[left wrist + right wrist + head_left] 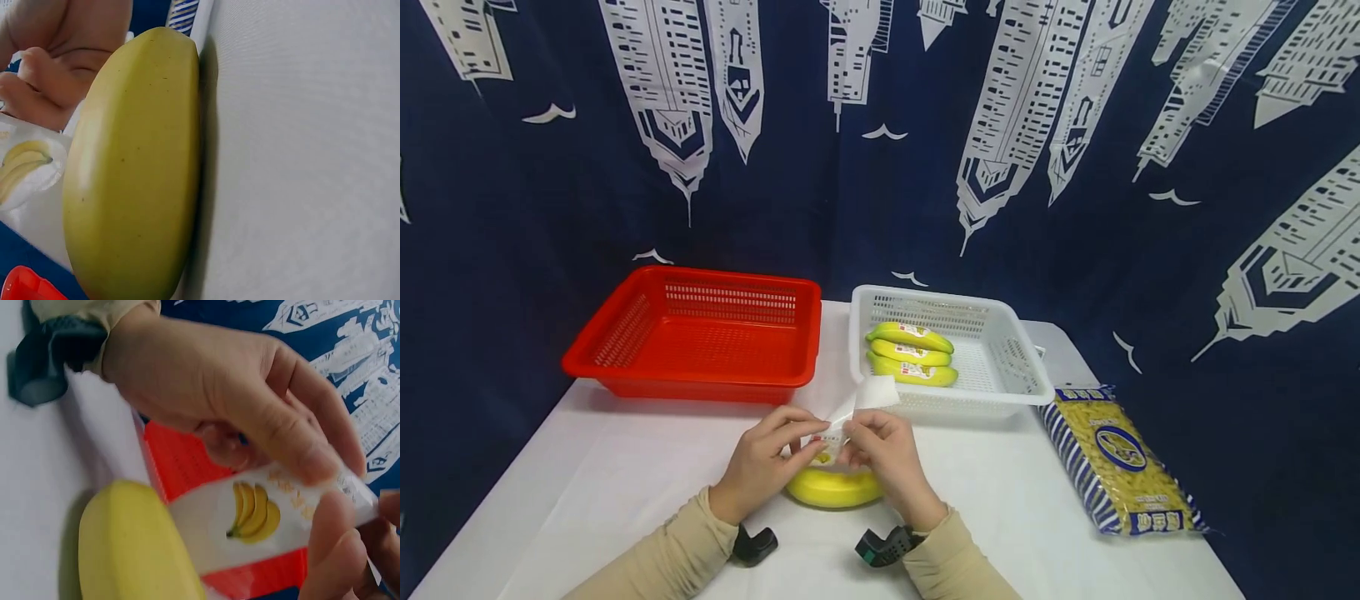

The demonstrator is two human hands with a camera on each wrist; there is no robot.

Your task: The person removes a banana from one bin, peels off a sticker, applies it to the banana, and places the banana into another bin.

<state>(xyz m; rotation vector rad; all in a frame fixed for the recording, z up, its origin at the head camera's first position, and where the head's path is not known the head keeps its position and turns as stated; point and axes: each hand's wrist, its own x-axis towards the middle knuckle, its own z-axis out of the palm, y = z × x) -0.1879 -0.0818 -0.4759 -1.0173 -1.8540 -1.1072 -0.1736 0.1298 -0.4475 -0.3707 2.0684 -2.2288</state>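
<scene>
My left hand [775, 450] pinches a white label [247, 515] printed with bananas between thumb and forefinger. From the other side, my right hand [883, 454] pinches the label's end. A white paper strip [876, 390] rises from between the hands and folds over at the top; whether it is joined to the label I cannot tell. Just below the hands, a yellow banana [835, 489] lies on the white table. It fills the middle of the left wrist view, and the label [31, 162] hangs beside it there.
Behind the hands stands a white basket [1022, 367] with three labelled bananas [912, 354] in it. A red basket [700, 387] is at the back left. On the right lies a blue-and-white striped bag of yellow pieces [1120, 462]. A dark blue curtain [850, 208] hangs behind the table.
</scene>
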